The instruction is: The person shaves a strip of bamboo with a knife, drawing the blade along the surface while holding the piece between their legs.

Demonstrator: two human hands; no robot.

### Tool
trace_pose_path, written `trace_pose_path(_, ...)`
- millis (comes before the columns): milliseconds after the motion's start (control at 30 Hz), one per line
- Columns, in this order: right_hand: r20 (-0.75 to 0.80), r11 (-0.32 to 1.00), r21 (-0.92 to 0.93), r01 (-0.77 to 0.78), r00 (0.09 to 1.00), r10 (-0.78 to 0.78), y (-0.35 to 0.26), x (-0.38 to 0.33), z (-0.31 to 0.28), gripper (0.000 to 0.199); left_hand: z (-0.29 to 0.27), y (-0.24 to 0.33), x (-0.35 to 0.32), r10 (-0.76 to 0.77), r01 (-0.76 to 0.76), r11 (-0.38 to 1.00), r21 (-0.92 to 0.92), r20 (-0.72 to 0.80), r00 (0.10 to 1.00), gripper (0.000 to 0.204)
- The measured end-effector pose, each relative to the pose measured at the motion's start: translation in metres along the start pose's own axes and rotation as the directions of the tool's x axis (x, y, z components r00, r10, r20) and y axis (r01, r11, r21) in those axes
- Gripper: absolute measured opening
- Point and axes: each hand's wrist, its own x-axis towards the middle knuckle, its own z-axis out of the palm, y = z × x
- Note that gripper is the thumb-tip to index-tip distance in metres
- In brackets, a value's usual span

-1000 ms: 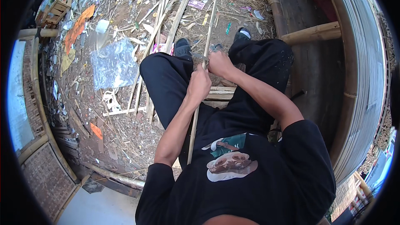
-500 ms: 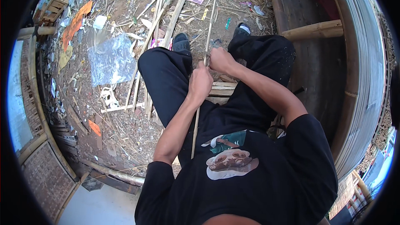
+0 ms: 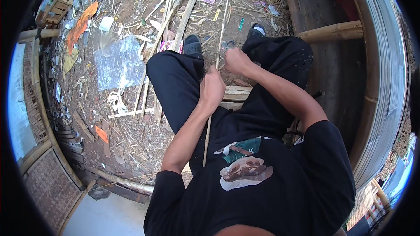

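Observation:
A long thin bamboo strip (image 3: 222, 22) runs from my lap up between my knees to the ground beyond my feet. My left hand (image 3: 212, 88) is closed round it near its middle, and its lower part (image 3: 207, 142) passes under my wrist to my shirt. Just beyond, my right hand (image 3: 237, 62) is closed in a fist to the right of the strip. It grips what looks like a knife; a narrow greyish blade (image 3: 217, 53) shows against the strip, while the handle is hidden in my fingers.
Split bamboo slats (image 3: 186, 17) lie on the littered ground ahead, left of my foot. A clear plastic sheet (image 3: 118, 63) is spread farther left. Short wooden pieces (image 3: 236, 92) sit between my thighs. Bamboo poles (image 3: 332, 31) and a dark plank surface (image 3: 334, 74) flank my right side.
My right hand has shifted slightly right, away from the strip. My left hand keeps its hold on the strip. The whole view has moved a little.

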Motion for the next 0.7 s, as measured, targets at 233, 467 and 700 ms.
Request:
trace_pose_path(233, 0.004, 0.996, -0.085, 0.017, 1.0, -0.017, 0.0, -0.001, 0.0, 0.022, -0.004, 0.002, -0.005, 0.007, -0.007, 1.0, -0.009, 0.004, 1.0, 0.014)
trace_pose_path(467, -0.003, 0.998, -0.05, 0.034, 0.999, -0.034, -0.003, 0.0, -0.001, 0.023, -0.007, 0.003, -0.006, 0.01, -0.01, 0.999, -0.043, -0.011, 1.0, 0.014)
trace_pose_path(700, -0.043, 0.997, -0.06, 0.052, 0.998, -0.055, -0.004, -0.008, 0.002, 0.022, -0.012, 0.008, -0.007, -0.023, 0.025, 0.999, -0.039, 0.031, 0.999, 0.016)
